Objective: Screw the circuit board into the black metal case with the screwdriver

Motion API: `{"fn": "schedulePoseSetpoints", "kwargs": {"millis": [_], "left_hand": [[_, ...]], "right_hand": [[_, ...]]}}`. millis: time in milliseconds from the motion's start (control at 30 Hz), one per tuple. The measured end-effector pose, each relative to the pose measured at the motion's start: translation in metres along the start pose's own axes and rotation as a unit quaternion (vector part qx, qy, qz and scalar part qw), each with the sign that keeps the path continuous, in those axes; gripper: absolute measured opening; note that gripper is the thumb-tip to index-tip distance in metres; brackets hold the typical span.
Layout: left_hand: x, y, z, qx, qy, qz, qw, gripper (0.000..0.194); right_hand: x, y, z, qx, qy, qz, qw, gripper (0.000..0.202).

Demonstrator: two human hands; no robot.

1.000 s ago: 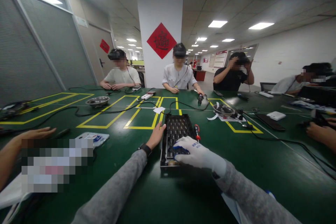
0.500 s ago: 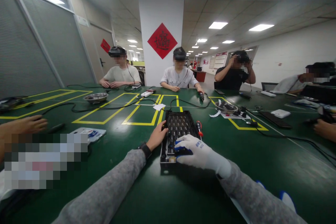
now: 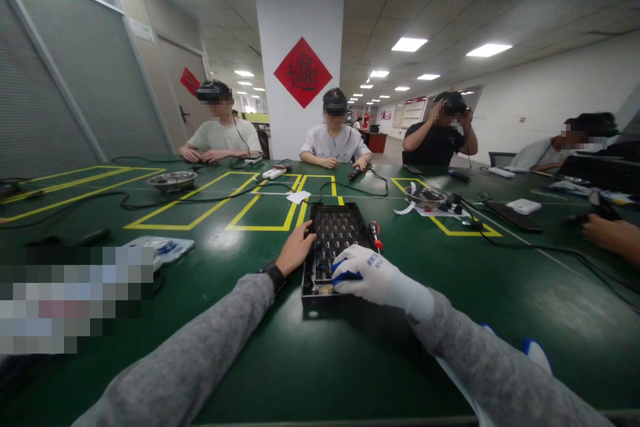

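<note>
A black tool case (image 3: pixel 340 230) with rows of small metal pieces lies on the green table in front of me. My left hand (image 3: pixel 296 248), bare with a dark watch at the wrist, grips the case's left edge. A white glove with blue fingertips covers my right hand (image 3: pixel 363 273). Its fingers curl down over the near right part of the case; what they pinch, if anything, is hidden. A small yellowish piece (image 3: pixel 326 289) sits at the near end of the case. Just right of the case lies a red and black screwdriver (image 3: pixel 375 235).
Metal bowls (image 3: pixel 173 180) stand left and right on the table, the right bowl (image 3: pixel 426 196) among papers and cables. A blue-white packet (image 3: pixel 173 248) lies at left. Black cables (image 3: pixel 200 199) cross the yellow tape outlines. Several people sit around the table; another person's hand (image 3: pixel 603 235) shows at right.
My right hand's fingers have drawn closer together over the near part of the case. My left hand stays on the case edge. A neighbour's hand at far left has gone from view.
</note>
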State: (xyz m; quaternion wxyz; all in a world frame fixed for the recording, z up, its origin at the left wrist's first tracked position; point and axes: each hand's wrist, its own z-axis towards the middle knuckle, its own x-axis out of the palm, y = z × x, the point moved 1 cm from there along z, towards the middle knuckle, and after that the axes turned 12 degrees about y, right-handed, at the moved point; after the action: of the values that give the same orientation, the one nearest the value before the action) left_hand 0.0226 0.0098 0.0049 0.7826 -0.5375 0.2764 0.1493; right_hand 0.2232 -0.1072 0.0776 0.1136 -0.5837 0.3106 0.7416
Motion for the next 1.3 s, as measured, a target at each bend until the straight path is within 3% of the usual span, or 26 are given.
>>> {"fn": "schedulePoseSetpoints", "kwargs": {"millis": [167, 600, 867, 1300], "left_hand": [[0.0, 0.003, 0.001, -0.002, 0.001, 0.009, 1.0, 0.047], [-0.001, 0.001, 0.0, -0.003, 0.002, 0.035, 0.999, 0.046], [-0.001, 0.001, 0.0, -0.001, 0.005, 0.037, 0.999, 0.048], [-0.001, 0.004, 0.001, 0.004, 0.004, 0.037, 0.999, 0.049]], "right_hand": [[0.005, 0.001, 0.0, 0.014, -0.025, -0.01, 1.0, 0.021], [0.009, -0.001, 0.002, 0.043, 0.0, 0.031, 0.999, 0.02], [0.011, -0.001, 0.002, 0.021, -0.033, 0.001, 0.999, 0.019], [0.009, 0.002, 0.001, 0.0, -0.012, -0.003, 1.0, 0.02]]}}
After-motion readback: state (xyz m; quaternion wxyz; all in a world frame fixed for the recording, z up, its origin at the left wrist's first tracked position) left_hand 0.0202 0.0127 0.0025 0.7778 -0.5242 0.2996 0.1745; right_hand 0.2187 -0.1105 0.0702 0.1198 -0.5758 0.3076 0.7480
